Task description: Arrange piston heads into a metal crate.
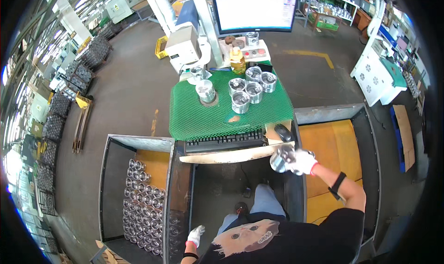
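My right hand, in a white glove, is closed around a shiny metal piston just off the front right of the bench. More metal shows at the far side of that hand, so a second piston may be in it. My left hand, also gloved, hangs low by my left thigh, fingers loosely extended, with nothing in it. It is beside the left bin, where rows of pistons stand. Several pistons are grouped on the green mat; another piston stands apart to their left.
A monitor stands behind the bench, with a grey box-shaped device left of it. A keyboard and mouse lie at the front. An orange-yellow bottle stands on the mat. The right bin has brown sheets inside.
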The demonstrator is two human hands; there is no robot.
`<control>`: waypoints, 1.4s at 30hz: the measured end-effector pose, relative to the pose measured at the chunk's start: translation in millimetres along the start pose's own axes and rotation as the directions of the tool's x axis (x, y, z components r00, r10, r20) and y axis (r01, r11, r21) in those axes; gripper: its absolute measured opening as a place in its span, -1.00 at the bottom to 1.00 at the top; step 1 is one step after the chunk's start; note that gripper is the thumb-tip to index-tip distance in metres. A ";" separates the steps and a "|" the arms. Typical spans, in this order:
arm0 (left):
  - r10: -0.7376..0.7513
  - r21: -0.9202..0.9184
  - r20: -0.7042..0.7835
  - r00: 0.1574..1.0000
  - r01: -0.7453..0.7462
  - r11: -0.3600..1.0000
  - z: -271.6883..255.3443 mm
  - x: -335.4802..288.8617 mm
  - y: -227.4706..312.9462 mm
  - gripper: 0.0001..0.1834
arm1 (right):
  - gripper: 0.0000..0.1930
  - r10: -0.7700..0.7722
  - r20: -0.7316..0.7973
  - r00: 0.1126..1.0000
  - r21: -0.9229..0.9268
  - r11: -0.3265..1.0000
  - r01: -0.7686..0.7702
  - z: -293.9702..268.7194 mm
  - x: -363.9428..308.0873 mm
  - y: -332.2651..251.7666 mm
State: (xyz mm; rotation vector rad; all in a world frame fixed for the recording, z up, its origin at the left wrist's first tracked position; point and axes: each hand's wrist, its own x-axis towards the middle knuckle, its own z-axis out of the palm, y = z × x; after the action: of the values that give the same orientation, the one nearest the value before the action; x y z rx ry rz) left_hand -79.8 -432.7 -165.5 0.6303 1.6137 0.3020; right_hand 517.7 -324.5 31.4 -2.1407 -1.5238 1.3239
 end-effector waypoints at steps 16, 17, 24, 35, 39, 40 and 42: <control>-0.274 -0.250 -0.192 0.942 0.223 0.942 98.1 16.9 45.4 -0.59 | -0.14 -0.429 -0.309 0.849 -0.476 0.842 0.252 -100.1 214.9 4.3; -0.167 -0.221 -0.178 0.970 0.126 0.967 92.4 30.5 50.8 -0.54 | -0.12 -0.410 -0.305 0.860 -0.445 0.859 0.252 -104.2 214.5 0.6; 0.149 0.102 -0.273 0.951 -0.125 0.987 47.0 44.0 226.2 -0.40 | -0.56 -0.170 -0.297 0.940 -0.028 0.985 0.169 -108.7 175.3 -16.1; 0.676 0.058 0.253 0.692 -0.709 0.703 -10.4 98.3 402.2 -0.38 | -0.72 -0.509 -0.082 0.857 0.036 0.858 0.513 54.0 169.1 -244.7; 0.499 -0.490 0.502 0.706 -0.244 0.837 -21.3 62.2 492.7 -0.43 | -0.51 -0.566 0.097 0.819 0.765 0.569 0.303 59.0 178.0 -374.8; 0.528 -0.623 0.577 0.623 -0.083 0.778 -29.8 58.7 505.7 -0.44 | -0.44 -0.590 0.102 0.801 0.871 0.442 0.214 62.6 186.9 -388.3; 0.691 -0.626 0.518 0.504 -0.327 0.708 -47.8 82.1 492.7 -0.55 | -0.33 -0.457 0.224 0.861 0.950 0.301 -0.087 61.2 192.6 -422.4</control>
State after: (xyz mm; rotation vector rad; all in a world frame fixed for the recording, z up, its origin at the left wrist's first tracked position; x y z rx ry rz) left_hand -20.0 21.5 39.3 0.7432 0.4768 0.7602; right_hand 207.3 6.6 146.6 -0.8337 -0.6206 2.0027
